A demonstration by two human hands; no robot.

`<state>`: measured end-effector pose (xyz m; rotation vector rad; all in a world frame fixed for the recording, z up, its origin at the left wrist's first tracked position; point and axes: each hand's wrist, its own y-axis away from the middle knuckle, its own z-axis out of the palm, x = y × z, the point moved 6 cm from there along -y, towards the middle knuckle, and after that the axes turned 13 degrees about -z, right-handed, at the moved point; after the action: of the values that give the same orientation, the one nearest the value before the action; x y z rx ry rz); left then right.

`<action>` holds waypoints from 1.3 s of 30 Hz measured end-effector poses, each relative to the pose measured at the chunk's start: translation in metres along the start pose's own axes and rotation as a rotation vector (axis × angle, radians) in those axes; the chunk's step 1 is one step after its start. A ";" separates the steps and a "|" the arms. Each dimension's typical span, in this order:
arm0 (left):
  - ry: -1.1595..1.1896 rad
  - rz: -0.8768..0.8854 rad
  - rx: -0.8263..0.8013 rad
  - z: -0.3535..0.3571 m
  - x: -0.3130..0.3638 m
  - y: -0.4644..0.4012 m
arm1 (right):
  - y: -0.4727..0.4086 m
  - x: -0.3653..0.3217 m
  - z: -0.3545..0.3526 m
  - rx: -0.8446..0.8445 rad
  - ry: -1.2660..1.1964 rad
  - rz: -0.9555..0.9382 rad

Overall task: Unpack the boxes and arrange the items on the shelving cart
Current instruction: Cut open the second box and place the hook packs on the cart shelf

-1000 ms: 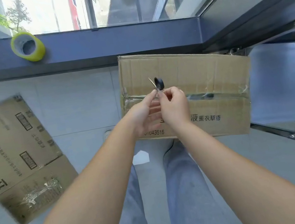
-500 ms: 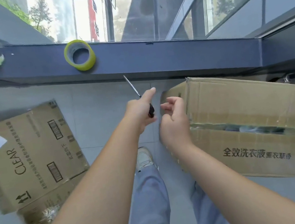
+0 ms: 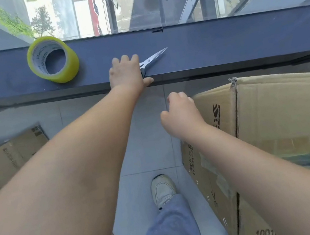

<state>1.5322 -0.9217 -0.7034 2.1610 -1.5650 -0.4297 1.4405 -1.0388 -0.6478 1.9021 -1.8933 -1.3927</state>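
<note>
A dark blue-grey window ledge [image 3: 220, 45] runs across the upper part of the frame, with a roll of yellow packing tape [image 3: 52, 59] at upper left. Half a second ago the steel scissors [image 3: 152, 59] were held in the air; now they are laid on the ledge at upper centre, the left hand [image 3: 125, 72] resting over their handles — whether gripped or let go cannot be told. The right hand [image 3: 180, 117], loosely curled and empty, hangs beside the brown cardboard box [image 3: 282, 108] at right, its taped seam seemingly cut, so unpacking can likely begin.
</note>
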 end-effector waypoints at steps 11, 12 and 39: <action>0.000 0.179 -0.031 -0.003 0.009 0.038 | 0.034 -0.012 -0.020 0.179 -0.319 -0.090; 0.026 0.273 -0.010 -0.005 0.010 0.062 | 0.052 -0.010 -0.028 0.262 -0.384 -0.117; -0.265 0.158 -0.174 0.003 0.216 0.374 | 0.259 0.207 -0.140 -0.135 0.433 -0.178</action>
<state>1.2938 -1.2266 -0.5122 1.8929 -1.7508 -0.7947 1.3003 -1.3373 -0.5046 2.1305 -1.4257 -1.0062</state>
